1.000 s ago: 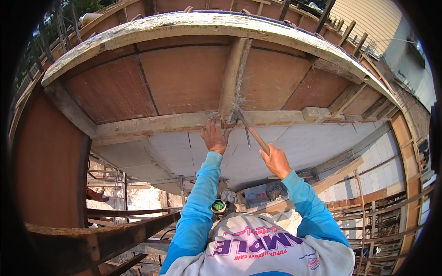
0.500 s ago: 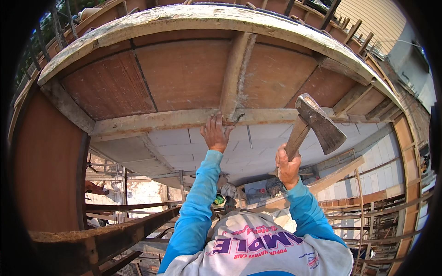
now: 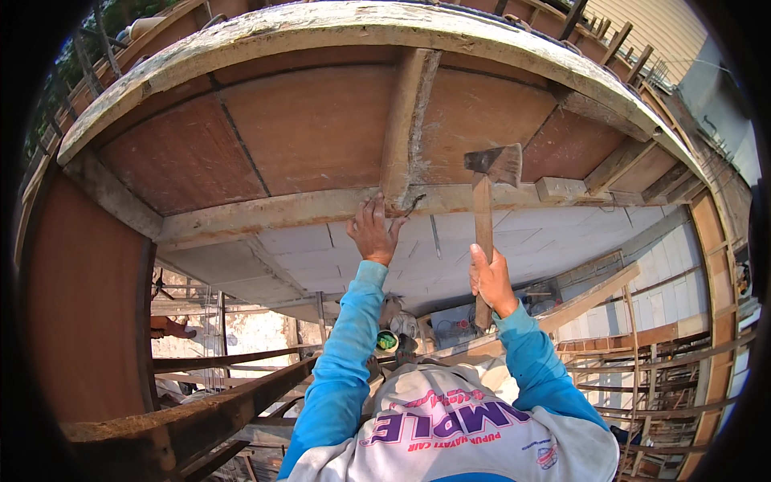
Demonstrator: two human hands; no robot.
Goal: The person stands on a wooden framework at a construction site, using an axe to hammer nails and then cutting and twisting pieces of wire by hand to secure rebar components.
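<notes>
My right hand [image 3: 492, 279] is closed around the wooden handle of a hatchet [image 3: 492, 165]. The hatchet stands upright, its worn metal head overlapping the brown panel in view and its blade edge to the right. My left hand [image 3: 375, 231] lies against a long horizontal timber [image 3: 281, 210], fingers up and thumb apart. Its fingertips are at the foot of a short upright timber [image 3: 410, 120] that meets the long one. Just right of these fingers a thin, dark, bent piece [image 3: 415, 204], perhaps wire or a nail, sticks out at the joint.
Brown panels [image 3: 321, 128] sit between the timbers under a pale, curved top edge [image 3: 265, 32]. Below runs a light block wall [image 3: 450, 241]. A dark beam [image 3: 201, 410] crosses at lower left. A bucket with green contents [image 3: 387, 343] stands far below, and scaffold poles fill the lower right.
The hatchet has swung left and turned from tilted right to upright, its blade now level. My right hand shifted slightly left. My left hand has stayed at the joint.
</notes>
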